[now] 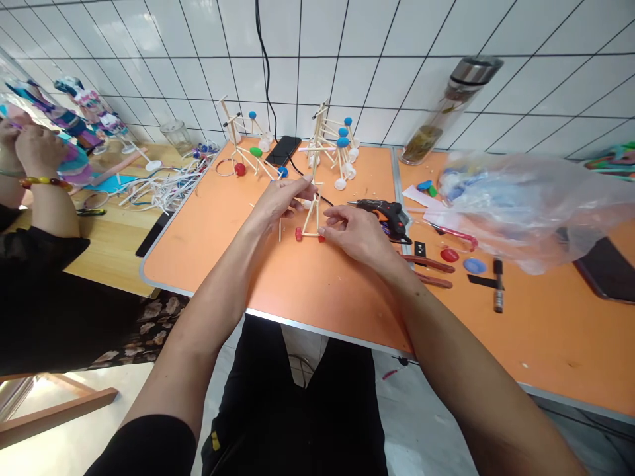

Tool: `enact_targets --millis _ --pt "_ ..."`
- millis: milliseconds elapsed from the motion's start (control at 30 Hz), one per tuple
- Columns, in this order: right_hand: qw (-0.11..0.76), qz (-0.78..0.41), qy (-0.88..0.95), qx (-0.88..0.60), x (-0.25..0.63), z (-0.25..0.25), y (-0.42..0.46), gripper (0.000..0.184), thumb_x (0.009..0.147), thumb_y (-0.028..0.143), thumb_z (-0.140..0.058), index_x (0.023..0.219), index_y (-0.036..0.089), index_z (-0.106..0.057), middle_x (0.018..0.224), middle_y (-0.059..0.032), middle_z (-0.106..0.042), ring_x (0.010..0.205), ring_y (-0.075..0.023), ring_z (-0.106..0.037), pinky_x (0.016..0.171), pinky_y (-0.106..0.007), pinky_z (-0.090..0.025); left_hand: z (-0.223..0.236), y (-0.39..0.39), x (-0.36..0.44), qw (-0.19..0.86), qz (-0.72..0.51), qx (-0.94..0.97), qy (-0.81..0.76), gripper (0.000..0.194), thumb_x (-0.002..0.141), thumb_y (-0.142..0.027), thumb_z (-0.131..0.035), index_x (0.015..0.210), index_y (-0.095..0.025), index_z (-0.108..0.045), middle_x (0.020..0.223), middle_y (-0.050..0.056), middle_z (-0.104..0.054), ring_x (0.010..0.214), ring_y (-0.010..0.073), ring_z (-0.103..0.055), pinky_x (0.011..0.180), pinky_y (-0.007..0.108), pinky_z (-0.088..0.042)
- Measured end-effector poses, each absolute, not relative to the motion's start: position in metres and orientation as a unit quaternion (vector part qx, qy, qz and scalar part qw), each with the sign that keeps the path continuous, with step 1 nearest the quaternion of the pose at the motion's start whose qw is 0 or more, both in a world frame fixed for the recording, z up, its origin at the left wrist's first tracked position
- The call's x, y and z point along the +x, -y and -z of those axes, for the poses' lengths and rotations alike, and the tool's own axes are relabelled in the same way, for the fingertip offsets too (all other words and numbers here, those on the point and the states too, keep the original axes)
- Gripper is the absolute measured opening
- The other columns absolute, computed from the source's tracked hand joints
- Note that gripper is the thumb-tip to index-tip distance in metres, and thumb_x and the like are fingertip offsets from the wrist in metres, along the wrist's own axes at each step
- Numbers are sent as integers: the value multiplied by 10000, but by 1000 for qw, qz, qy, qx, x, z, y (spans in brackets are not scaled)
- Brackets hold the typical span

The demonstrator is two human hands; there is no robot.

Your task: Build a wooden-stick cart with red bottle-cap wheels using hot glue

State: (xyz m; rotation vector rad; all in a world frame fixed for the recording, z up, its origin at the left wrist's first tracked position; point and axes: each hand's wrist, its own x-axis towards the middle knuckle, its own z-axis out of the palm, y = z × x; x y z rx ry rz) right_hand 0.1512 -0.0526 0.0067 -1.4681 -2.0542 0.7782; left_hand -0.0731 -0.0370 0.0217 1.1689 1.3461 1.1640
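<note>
A small stick frame (pixel 311 234) of pale wooden sticks stands on the orange table, with red bottle-cap wheels at its base. My left hand (pixel 280 200) has its fingers curled at the upper part of this frame. At its lower right, my right hand (pixel 361 233) has thumb and forefinger bent at the right leg and red wheel, partly hiding that wheel. A black glue gun (pixel 389 215) lies just beyond my right hand. Behind stand similar stick models with blue caps (pixel 342 141) and another with a green cap (pixel 256 152) and a red one.
A black phone (pixel 283 151) lies at the back by a cable. To the right are pliers (pixel 431 271), a marker (pixel 498 287), loose caps, a clear plastic bag (pixel 540 205) and a tilted glass tea bottle (pixel 446 112). Another person's hands (pixel 37 149) work at the left.
</note>
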Motion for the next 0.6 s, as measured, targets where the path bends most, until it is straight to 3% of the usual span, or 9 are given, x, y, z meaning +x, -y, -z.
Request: enact_targets --millis 200,300,467,600 --pt "246 -284 759 -532 153 -6 54 475 1039 220 -935 1494 85 -923 1350 -193 -948 1239 -377 -892 1142 -484 -655 -26 38 -82 482 -471 493 -550 581 929 -798 -949 947 -221 -881 1162 117 -924 740 149 -716 638 299 -454" --pt "250 -280 759 -531 157 -4 54 511 1042 263 -916 1528 104 -902 1355 -187 -944 1222 -371 -886 1130 -486 -651 -27 37 -85 470 -483 486 -557 593 937 -808 -956 912 -226 -844 1039 103 -889 734 161 -731 630 305 -475" --pt "270 -273 766 -516 165 2 52 446 1018 349 -883 1425 169 -918 1315 -161 -948 1162 -358 -876 1101 -492 -661 -26 29 -86 429 -561 414 -574 647 986 -818 -941 771 -253 -709 654 32 -654 636 182 -687 577 307 -440" --pt "284 -256 771 -509 170 8 53 411 1009 364 -840 1366 182 -932 1248 -149 -953 1088 -347 -870 1060 -500 -668 -25 21 -88 410 -611 364 -571 690 1028 -836 -911 738 -265 -652 546 -17 -497 562 157 -595 537 297 -381"
